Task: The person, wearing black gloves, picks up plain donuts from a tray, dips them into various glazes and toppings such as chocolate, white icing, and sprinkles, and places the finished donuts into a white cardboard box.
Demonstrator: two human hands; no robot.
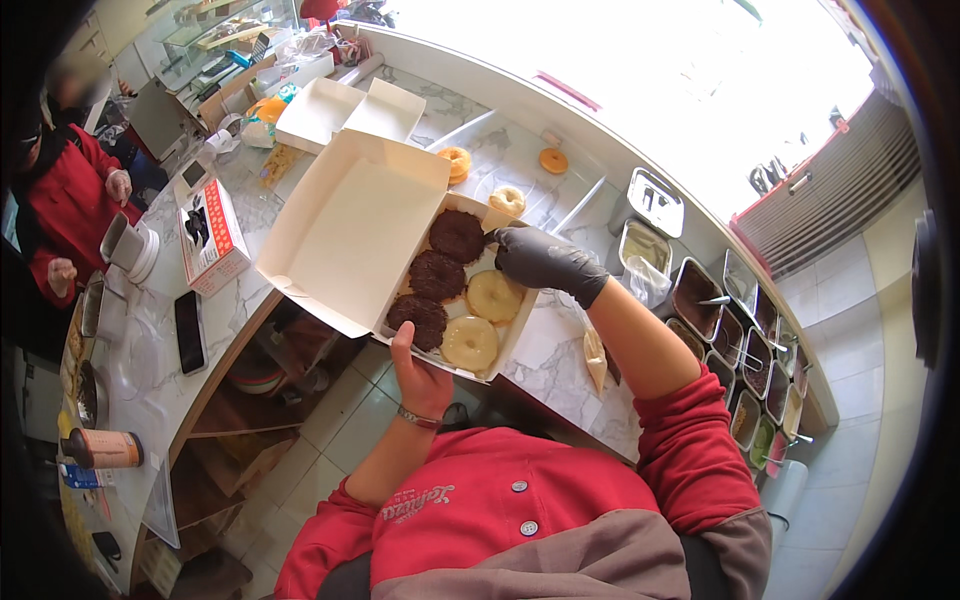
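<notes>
An open white cardboard box (330,225) holds three chocolate-topped doughnuts (437,275) in a left column and two pale-glazed doughnuts (470,343) to their right. My bare left hand (420,378), a bracelet on its wrist, grips the box's near edge, thumb over the rim. My right hand (545,262), in a black glove, is at the box's far right corner beside the farthest chocolate doughnut. Its fingers are bent and closed; what they hold, if anything, is hidden beneath the hand. Behind the box lie a sugary-looking doughnut (507,201) and plain ring doughnuts (455,163).
Metal topping containers (697,297) stand at the right, near a piping bag (595,362). On the left counter are a glove box (213,240), a phone (189,332) and a brown-labelled cup (103,448). Another open box (320,112) lies behind. A co-worker in red (75,190) stands far left.
</notes>
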